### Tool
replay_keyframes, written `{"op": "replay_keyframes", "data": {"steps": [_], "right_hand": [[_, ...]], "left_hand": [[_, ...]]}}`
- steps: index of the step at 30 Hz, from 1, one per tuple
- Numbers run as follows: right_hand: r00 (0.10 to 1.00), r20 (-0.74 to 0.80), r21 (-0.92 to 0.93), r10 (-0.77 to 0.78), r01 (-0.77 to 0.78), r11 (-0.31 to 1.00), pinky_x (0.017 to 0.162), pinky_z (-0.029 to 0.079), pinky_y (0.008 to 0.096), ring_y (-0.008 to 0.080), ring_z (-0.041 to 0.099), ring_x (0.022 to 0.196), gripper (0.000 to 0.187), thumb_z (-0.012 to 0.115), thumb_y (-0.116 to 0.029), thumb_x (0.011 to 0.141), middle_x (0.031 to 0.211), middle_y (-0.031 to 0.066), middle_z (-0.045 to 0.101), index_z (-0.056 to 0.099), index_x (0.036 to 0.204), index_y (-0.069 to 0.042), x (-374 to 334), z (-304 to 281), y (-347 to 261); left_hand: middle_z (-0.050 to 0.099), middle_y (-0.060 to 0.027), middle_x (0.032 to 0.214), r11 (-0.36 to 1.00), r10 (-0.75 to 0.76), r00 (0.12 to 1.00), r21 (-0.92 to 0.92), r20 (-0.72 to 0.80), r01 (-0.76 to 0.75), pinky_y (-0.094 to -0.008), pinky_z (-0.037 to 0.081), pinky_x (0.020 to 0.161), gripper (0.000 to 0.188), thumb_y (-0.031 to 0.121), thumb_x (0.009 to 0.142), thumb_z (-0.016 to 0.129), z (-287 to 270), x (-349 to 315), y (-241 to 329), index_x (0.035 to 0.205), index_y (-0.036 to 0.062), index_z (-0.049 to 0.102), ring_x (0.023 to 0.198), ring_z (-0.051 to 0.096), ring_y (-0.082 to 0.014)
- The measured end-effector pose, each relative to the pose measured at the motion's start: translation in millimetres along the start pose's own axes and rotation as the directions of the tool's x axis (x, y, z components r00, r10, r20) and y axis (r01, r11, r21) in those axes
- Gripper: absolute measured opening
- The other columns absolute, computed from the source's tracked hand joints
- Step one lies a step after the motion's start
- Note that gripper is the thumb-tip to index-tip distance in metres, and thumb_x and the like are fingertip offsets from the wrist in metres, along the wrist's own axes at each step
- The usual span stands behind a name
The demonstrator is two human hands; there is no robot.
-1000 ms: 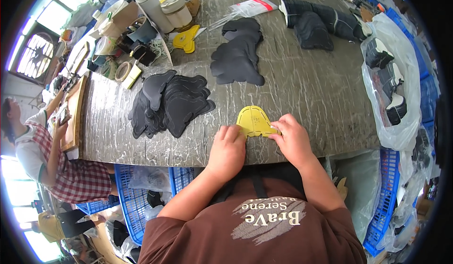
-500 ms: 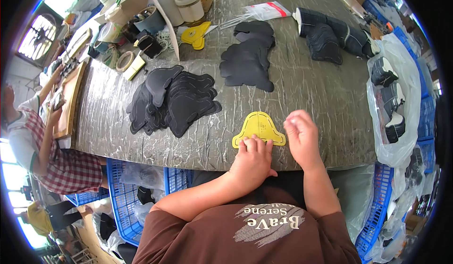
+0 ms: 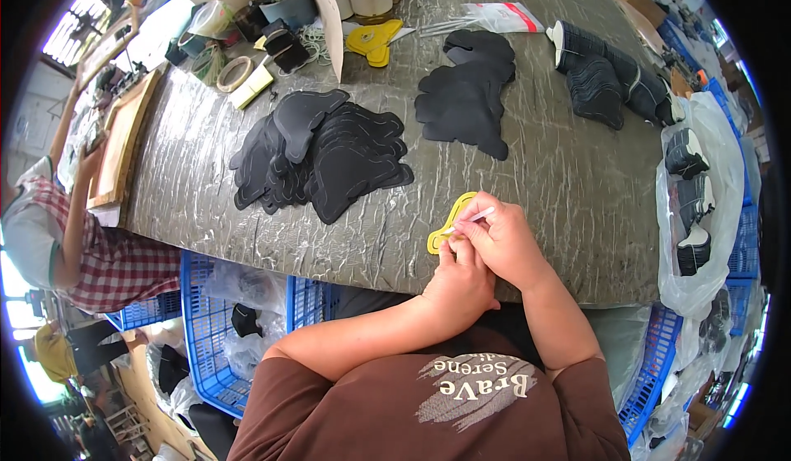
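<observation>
Two black stacks wait untouched on the desk. My left hand pins the yellow template; my right hand pinches a white pen, so tracing looks barely begun.

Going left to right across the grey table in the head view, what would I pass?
Wooden board → fanned pile of black cut pieces → yellow template under the hands → folded black pieces → clear plastic bag of shoe parts.

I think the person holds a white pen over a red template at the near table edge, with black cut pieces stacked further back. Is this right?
Not quite: the template is yellow, not red. The head view shows it under both hands at the near table edge. The right hand does hold a thin white pen over it, the left hand is beside it, and the black cut pieces lie stacked further back.
</observation>
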State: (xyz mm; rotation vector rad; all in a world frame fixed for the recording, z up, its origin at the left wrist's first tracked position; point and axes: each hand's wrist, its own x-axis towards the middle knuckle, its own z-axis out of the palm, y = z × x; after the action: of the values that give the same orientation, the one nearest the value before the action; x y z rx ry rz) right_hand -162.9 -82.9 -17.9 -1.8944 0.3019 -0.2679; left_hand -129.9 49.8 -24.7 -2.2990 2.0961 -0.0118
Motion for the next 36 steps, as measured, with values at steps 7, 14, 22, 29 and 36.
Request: {"op": "replay_keyframes", "data": {"steps": [7,14,22,29,36], "right_hand": [[0.997,-0.039,-0.081,-0.072,0.068,0.994,0.066,0.052,0.0306,0.0186,0.067,0.073,0.007,0.064,-0.002,0.087,0.078,0.0110,0.067,0.057,0.086,0.002,6,-3,0],[0.990,-0.116,-0.149,-0.082,0.064,0.987,0.064,0.051,0.0366,0.0305,0.065,0.069,0.010,0.063,-0.001,0.085,0.075,0.0154,0.064,0.054,0.084,0.001,18,-9,3],[0.970,-0.213,-0.196,-0.114,0.072,0.978,0.062,0.050,0.0370,0.0311,0.064,0.068,0.011,0.063,0.000,0.085,0.073,0.0160,0.063,0.052,0.084,0.001,27,-13,14],[0.958,-0.274,-0.140,-0.089,0.052,0.989,0.062,0.050,0.0331,0.0226,0.064,0.067,0.009,0.058,0.001,0.089,0.073,0.0121,0.061,0.050,0.085,0.001,27,-17,22],[0.949,-0.314,-0.085,0.028,-0.057,0.995,0.058,0.048,0.0374,0.0293,0.063,0.063,0.013,0.059,0.000,0.089,0.071,0.0153,0.059,0.047,0.085,0.000,24,-17,10]], "left_hand": [[0.057,-0.0339,0.113,1.000,-0.018,0.999,-0.016,-0.029,0.017,-0.0542,0.050,0.088,0.080,0.062,0.076,0.063,3,-1,1,0.111,-0.0093,0.062,0.103,0.056,-0.0488],[0.056,-0.0330,0.115,0.999,-0.040,0.998,-0.001,-0.058,0.040,-0.0508,0.051,0.088,0.086,0.063,0.076,0.062,4,-2,2,0.125,-0.0086,0.054,0.103,0.055,-0.0453],[0.055,-0.0326,0.116,1.000,-0.027,0.999,-0.002,-0.037,0.027,-0.0500,0.050,0.088,0.086,0.062,0.078,0.060,1,-2,1,0.131,-0.0039,0.053,0.102,0.055,-0.0442],[0.055,-0.0324,0.116,1.000,-0.028,0.999,-0.008,-0.034,0.028,-0.0496,0.050,0.089,0.082,0.062,0.078,0.061,1,-2,1,0.130,-0.0021,0.055,0.101,0.055,-0.0428],[0.056,-0.0325,0.116,0.999,-0.032,0.999,-0.021,-0.042,0.031,-0.0487,0.050,0.088,0.081,0.061,0.078,0.060,1,-2,-1,0.128,-0.0021,0.056,0.101,0.056,-0.0430]]}}
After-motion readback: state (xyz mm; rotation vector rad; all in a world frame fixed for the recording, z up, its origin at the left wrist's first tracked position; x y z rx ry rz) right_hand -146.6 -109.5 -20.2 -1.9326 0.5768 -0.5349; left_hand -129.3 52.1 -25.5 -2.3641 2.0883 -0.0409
